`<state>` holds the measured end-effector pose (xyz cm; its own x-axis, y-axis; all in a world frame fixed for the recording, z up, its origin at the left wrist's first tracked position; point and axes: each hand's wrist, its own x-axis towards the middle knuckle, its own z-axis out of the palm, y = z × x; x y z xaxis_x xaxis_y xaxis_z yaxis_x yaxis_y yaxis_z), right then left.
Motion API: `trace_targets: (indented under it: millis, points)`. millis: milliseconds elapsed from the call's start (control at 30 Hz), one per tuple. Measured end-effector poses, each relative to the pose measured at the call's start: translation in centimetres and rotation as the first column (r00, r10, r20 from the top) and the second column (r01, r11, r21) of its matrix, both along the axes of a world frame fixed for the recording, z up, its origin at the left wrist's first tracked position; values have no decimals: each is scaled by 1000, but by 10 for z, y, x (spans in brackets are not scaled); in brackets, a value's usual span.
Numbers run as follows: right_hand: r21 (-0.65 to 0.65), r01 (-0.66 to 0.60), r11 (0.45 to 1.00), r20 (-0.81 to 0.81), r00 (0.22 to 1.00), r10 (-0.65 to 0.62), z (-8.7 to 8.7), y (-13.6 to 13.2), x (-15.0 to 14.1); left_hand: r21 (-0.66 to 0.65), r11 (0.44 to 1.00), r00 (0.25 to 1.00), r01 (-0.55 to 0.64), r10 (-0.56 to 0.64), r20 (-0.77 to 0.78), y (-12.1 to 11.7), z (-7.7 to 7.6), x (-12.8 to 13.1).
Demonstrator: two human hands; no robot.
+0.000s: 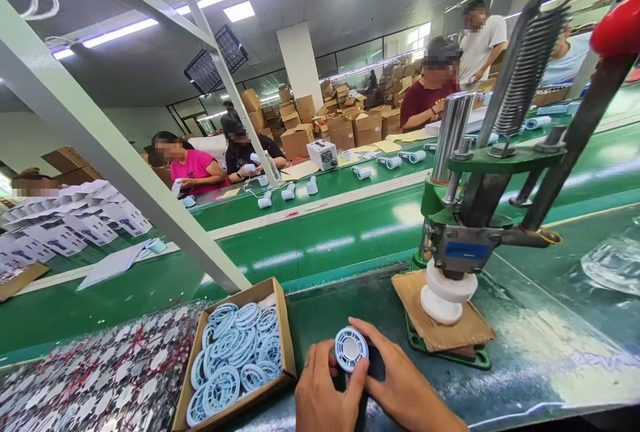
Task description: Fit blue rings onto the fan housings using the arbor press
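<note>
Between my two hands is a light-blue round plastic part (351, 350) with slots around its rim and a silver disc in its middle. My left hand (327, 389) grips it from the left, fingers curled and thumb at its lower edge. Closed on the opposite side is my right hand (400, 382), its index finger reaching over the top. To their left, a cardboard box (291, 355) is heaped with light-blue plastic rings (223, 389). A green hand press (473, 219) with white round blocks (443, 303) stands to the right of my hands.
Wired metallic parts (120, 365) lie left of the box. A slanted white frame post (125, 132) rises beyond it. Across the green conveyor belt (300, 249), several people work near light-blue fan bodies (390, 162). The press's red-knobbed lever (590, 112) juts up at right.
</note>
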<state>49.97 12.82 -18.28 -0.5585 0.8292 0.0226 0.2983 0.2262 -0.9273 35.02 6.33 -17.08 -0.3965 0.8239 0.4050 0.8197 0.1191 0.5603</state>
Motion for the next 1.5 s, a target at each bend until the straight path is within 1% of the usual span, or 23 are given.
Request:
trace_targets:
  millis: [100, 167, 267, 367, 467, 667, 900, 1067, 1167, 1333, 1500]
  points:
    - [10, 4, 1000, 6, 1000, -4, 0, 0, 0, -5, 1000, 1000, 11, -11, -1, 1, 5, 2]
    - [10, 4, 1000, 3, 1000, -4, -1, 0, 0, -13, 1000, 1000, 16, -16, 7, 2, 6, 3]
    - [8, 4, 1000, -7, 1000, -4, -4, 0, -1, -8, 1000, 999, 4, -4, 32, 1, 1, 3]
    - [27, 0, 1000, -21, 1000, 0, -6, 1, -1, 38, 999, 997, -1, -2, 75, -1, -6, 4]
    - [44, -7, 999, -29, 1000, 9, -4, 2, 0, 82, 997, 996, -9, 1, 94, -2, -10, 6]
    - [41, -10, 999, -19, 1000, 11, 1, 0, 1, 117, 993, 998, -7, 0, 58, -2, -10, 4]
    - [34, -5, 999, -18, 1000, 6, 0, 1, 1, 127, 992, 999, 16, -20, 32, -1, -16, 1]
    - [42, -10, 999, -8, 1000, 10, -4, 1, 1, 171, 985, 1000, 28, -30, 10, 2, -17, 3]
    - [59, -19, 998, -7, 1000, 20, -9, 1, 1, 173, 984, 999, 34, -38, 18, 2, -18, 3]
    - [77, -55, 996, -20, 998, 57, -15, 0, 3, 171, 985, 998, 1, -12, 59, -2, -25, 5]
    - [77, -60, 995, -7, 998, 61, -14, 2, 4, 246, 969, 999, 9, 1, -38, -5, -33, 7]
